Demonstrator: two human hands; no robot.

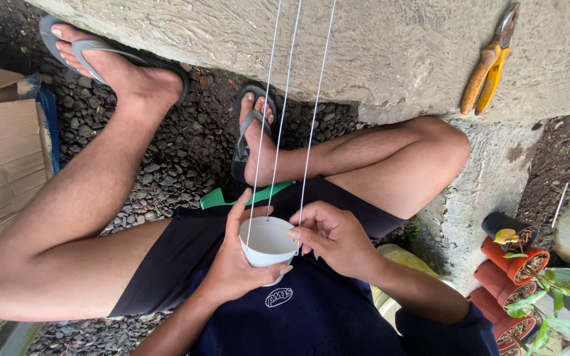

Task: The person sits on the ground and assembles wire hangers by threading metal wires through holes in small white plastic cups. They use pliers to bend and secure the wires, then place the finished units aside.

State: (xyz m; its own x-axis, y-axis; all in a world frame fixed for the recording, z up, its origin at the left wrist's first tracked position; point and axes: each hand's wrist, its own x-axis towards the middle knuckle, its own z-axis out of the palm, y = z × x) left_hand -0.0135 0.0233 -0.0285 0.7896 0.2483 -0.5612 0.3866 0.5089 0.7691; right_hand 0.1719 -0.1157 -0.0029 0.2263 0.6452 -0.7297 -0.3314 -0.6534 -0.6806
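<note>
Seated person holding a small white pot strung on three thin cords.

The left hand cups the white pot at centre, fingers wrapped round its wall; the right hand pinches its rim at 3 o'clock, where a cord meets it. Brown cardboard boxes sit at 9 o'clock, cut off by the edge. Orange-handled pruners lie at 1 o'clock on the concrete ledge. Terracotta pots at 4 o'clock are partly hidden by leaves.

Dark navy shorts, navy shirt, grey flip-flops
</note>
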